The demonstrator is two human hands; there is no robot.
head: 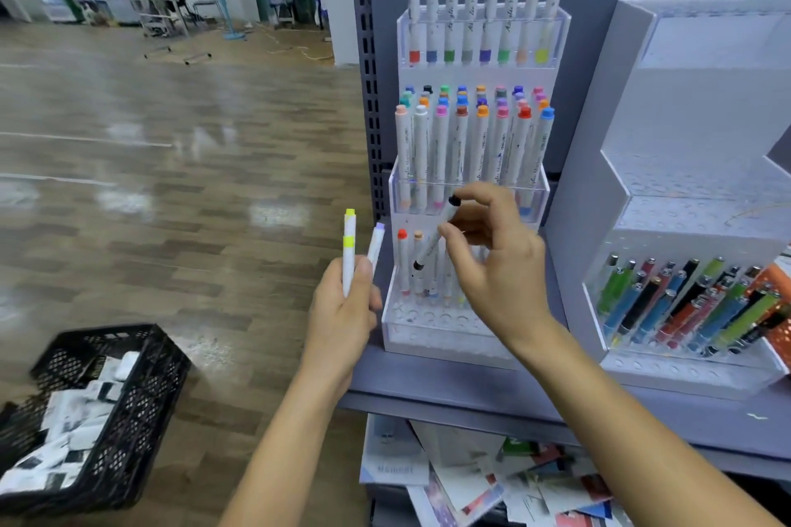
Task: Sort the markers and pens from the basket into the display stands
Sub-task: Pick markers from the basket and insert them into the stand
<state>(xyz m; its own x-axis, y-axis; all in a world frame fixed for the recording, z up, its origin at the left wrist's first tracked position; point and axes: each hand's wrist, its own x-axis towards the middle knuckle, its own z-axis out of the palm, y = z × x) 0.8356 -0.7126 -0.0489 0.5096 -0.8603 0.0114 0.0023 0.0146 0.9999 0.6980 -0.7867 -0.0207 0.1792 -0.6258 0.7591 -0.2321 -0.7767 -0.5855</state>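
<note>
Pinching a slim white marker with black ends [429, 247] between thumb and curled fingertips, the right hand [498, 270] holds it tilted, with the upper black cap just under the bent index finger and the lower end below the thumb. Directly behind these fingers stands the tiered clear acrylic display stand [411, 339]. A red-capped white marker [402, 259] stands upright in the stand's lowest tier, just left of the held marker's lower tip. The left hand [342, 314] wraps its fingers round two more white markers, thumb pressed against them: a yellow-capped marker [349, 246] rises straight above the fingers, and a lilac-tipped marker [376, 240] leans right beside it. Well below and left of those fingers sits the black perforated plastic basket [141, 381], holding blurred white and black packets. Right of the right hand, a second clear stand [667, 374] holds coloured pens [667, 304].
</note>
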